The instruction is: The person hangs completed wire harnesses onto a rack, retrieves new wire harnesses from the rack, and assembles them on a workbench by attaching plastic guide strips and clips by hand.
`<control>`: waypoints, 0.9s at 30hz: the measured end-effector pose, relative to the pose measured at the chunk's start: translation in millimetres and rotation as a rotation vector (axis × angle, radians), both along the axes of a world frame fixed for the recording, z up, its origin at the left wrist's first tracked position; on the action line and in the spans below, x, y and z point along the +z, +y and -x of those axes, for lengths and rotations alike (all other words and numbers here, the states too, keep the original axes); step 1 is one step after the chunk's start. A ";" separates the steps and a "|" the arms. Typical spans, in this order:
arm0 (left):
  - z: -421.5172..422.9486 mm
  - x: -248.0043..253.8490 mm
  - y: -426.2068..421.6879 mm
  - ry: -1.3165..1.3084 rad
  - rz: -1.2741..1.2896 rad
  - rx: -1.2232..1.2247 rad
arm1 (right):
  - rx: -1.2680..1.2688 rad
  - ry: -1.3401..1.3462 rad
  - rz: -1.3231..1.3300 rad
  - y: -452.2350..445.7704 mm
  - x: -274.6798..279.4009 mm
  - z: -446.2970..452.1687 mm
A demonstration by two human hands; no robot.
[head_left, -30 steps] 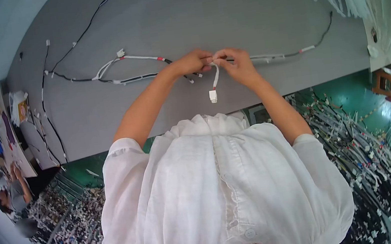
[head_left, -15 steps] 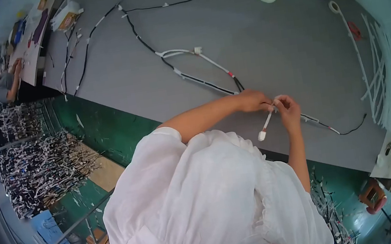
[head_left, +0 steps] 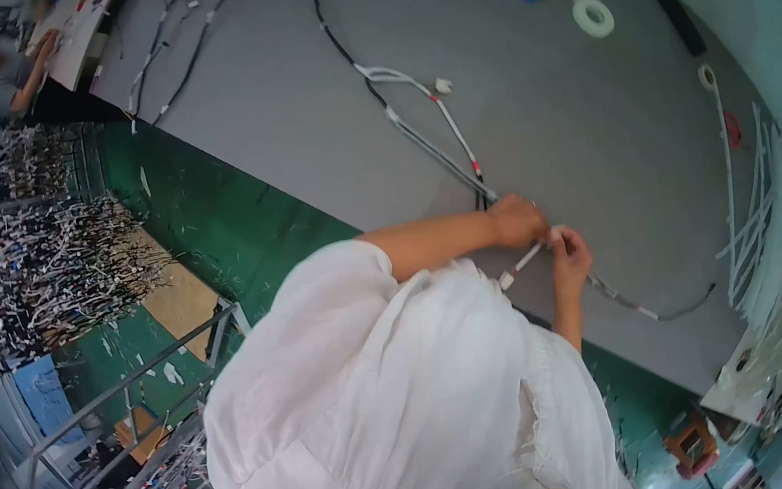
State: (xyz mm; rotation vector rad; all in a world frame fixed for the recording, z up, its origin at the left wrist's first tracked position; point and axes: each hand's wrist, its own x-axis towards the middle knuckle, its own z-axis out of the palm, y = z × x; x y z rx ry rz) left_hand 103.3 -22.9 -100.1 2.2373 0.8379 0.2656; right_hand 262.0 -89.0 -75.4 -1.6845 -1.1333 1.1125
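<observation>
A long wiring harness [head_left: 438, 153], wrapped in black and white, stretches across the grey table and passes under my hands. My left hand [head_left: 517, 222] is closed around it near the table's front edge. Right beside it, my right hand [head_left: 571, 256] pinches the harness at a branching point, thumb and fingertips together; any small piece between them is too small to make out. From there a short white branch with a white connector [head_left: 507, 280] points toward my body. Another branch [head_left: 622, 299] runs out past my right hand and ends in a thin dark wire.
A white tape roll [head_left: 594, 17], a black bar [head_left: 681, 24] and a smaller tape roll [head_left: 707, 77] lie at the far right. White strips [head_left: 763, 229] are piled at the right edge. A co-worker [head_left: 7, 79] sits at far left, near racks of harnesses [head_left: 62, 278].
My head view has turned, so the table and its things sit differently in the picture. Both hands stay close together on the harness, the fingers having shifted slightly.
</observation>
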 end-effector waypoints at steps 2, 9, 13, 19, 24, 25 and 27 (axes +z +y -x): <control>-4.1 -4.3 2.4 0.075 0.034 -0.069 | 0.222 -0.085 0.043 6.3 3.8 -19.7; 98.7 63.9 38.0 -0.330 0.091 0.205 | 0.505 -0.645 -0.182 93.8 89.1 19.9; 307.0 75.8 113.2 0.005 -0.135 0.859 | 0.496 -0.430 -0.252 138.8 88.7 149.3; 618.1 13.6 181.1 0.464 -0.588 1.540 | 0.422 -0.571 -0.449 207.3 11.6 375.2; 654.4 -4.1 139.5 0.232 -0.107 1.353 | 0.459 -0.413 -0.274 233.6 -53.7 444.9; 649.0 -5.2 119.8 0.126 0.013 1.181 | 0.460 -0.196 -0.223 232.9 -81.0 446.3; 620.6 -32.7 48.5 -0.376 0.163 1.083 | 0.463 0.057 -0.055 198.8 -26.1 470.9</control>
